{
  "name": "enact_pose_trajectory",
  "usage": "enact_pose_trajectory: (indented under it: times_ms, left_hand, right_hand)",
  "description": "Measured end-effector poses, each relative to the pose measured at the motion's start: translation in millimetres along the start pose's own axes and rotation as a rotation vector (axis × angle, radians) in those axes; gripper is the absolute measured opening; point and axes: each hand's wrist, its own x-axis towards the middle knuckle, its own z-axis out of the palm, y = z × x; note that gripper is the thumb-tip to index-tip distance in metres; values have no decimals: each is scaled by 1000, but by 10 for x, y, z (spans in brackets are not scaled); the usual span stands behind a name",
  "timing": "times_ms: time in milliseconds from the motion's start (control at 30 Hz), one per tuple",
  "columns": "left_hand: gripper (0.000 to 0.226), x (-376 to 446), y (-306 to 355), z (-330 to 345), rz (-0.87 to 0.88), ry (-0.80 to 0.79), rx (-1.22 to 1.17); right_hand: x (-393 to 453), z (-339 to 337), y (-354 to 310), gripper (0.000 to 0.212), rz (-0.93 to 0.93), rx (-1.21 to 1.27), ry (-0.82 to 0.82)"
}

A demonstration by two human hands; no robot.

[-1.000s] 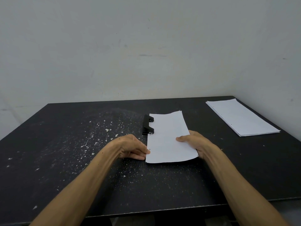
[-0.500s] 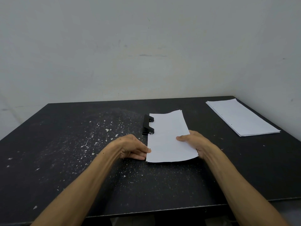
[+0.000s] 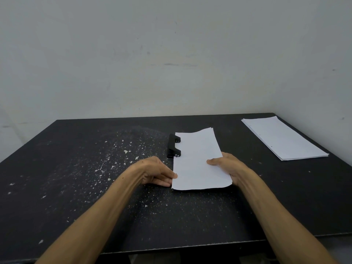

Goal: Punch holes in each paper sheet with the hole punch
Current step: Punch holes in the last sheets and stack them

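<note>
A white paper sheet [image 3: 198, 159] lies mid-table with its left edge tucked into a black hole punch [image 3: 173, 146]. My left hand [image 3: 156, 173] pinches the sheet's near left corner. My right hand [image 3: 228, 166] grips the sheet's right edge, thumb on top and fingers underneath. The far end of the sheet curls up slightly.
A stack of white sheets [image 3: 282, 138] with small holes along its left edge lies at the far right of the black table [image 3: 76, 187]. White paper dots and flecks are scattered over the table's left and middle. A pale wall stands behind and to the right.
Both hands and the sheet have stayed almost still; the sheet has shifted very slightly.
</note>
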Motion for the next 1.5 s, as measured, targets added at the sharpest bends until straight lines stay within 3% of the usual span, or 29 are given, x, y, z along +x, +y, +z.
enact_pose_trajectory:
  times_ms: [567,767,933,1100,1233,1367,1500]
  left_hand:
    - [26,11,17,4,-8,0,-11]
    - [25,-34,89,-8,12,18,108]
    - [45,4,265,-70,102,244,290]
    - [48,193,513,-84,386,544,499]
    - [49,492,699,-45,511,453,632]
    - [60,862,688,-53,446,345,750]
    - [68,1052,599,-24,381,322,665]
  right_hand:
    - [51,10,-12,24,-5,6,7]
    - [72,-5,-1,22,-5,4,5]
    - [89,-10,8,25,-7,-5,6]
    - [89,-3,21,25,-18,-6,8]
    - [106,6,22,26,-19,-20,12]
    - [118,12,20,26,-11,-31,21]
    - [117,3,29,25,-9,-31,19]
